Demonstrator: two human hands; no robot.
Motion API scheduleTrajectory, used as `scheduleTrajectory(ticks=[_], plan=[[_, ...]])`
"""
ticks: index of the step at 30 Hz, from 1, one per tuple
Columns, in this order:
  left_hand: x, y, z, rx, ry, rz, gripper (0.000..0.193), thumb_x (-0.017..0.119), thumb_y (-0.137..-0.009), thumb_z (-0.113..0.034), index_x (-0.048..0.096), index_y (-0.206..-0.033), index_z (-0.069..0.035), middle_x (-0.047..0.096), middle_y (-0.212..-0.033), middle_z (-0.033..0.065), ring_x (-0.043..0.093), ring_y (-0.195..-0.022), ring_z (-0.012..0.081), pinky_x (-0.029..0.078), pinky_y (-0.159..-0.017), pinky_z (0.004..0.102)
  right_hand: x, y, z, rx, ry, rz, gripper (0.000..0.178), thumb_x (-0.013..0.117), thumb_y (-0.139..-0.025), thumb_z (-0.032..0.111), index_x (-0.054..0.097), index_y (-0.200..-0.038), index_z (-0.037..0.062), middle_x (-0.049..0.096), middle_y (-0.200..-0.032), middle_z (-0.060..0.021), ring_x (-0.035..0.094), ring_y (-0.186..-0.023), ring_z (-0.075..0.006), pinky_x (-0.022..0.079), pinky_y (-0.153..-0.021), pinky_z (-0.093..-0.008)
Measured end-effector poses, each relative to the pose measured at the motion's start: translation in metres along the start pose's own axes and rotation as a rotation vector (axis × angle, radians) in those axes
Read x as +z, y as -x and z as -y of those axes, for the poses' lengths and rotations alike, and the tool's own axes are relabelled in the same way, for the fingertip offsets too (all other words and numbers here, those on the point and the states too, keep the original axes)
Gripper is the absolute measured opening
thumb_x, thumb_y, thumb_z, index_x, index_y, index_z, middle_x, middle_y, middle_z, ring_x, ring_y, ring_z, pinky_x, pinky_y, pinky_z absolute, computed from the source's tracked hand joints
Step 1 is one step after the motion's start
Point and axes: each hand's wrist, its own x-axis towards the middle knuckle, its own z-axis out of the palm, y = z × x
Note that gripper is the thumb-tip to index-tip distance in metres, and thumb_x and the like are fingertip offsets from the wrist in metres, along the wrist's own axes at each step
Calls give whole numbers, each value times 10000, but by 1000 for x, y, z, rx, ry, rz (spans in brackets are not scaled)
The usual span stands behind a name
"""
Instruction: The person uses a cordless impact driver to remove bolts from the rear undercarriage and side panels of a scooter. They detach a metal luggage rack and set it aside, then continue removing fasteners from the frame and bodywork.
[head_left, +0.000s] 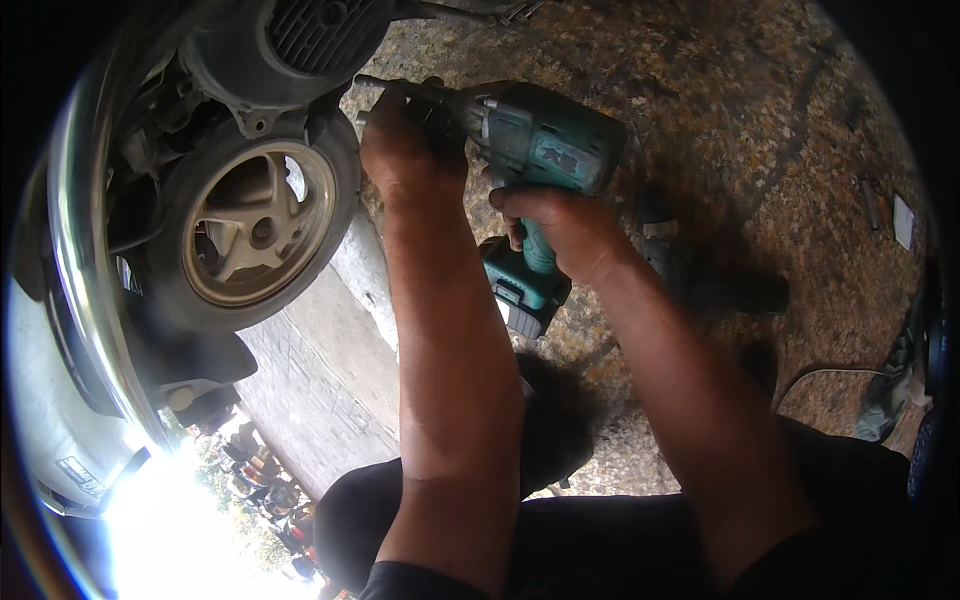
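My right hand (565,220) is wrapped round the handle of a teal and black cordless impact wrench (555,140), its battery pack (520,285) hanging below. At the tool's front end my left hand (415,150) is closed round a slim metal rod (375,80), whose tip points left past the fist. A second small metal end sticks out lower on the fist; the fingers hide what it belongs to. Left of my hands is a scooter wheel (262,232) with a tan spoked rim and black tyre, under a dark ribbed engine cover (315,40).
A shiny curved metal tube (85,270) and a pale body panel (60,400) run down the left side. Dark tools, blurred in shadow, lie on the speckled floor (720,130) right of my forearm. A white card (903,222) and a thin cable (830,372) are farther right.
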Motion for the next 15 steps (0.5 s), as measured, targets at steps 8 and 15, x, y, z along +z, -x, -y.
scheduleTrajectory(ticks=[8, 15], plan=[[-1, 2, 2, -90, 32, -16, 195, 489, -844, -126, 618, -863, 19, 663, -809, 144, 614, -671, 279, 513, -591, 399, 16, 12, -15, 70, 11, -141, 275, 687, -762, 77, 653, -1026, 5, 582, -694, -48, 544, -558, -166, 457, -553, -300], [-29, -39, -7, 0, -60, 185, 171, 538, -866, -187, 653, -937, -82, 694, -877, 68, 656, -809, 203, 540, -710, 315, 35, -9, -24, 18, -13, -123, 261, 657, -787, 76, 643, -1035, -2, 559, -688, -55, 538, -562, -177, 453, -569, -329]])
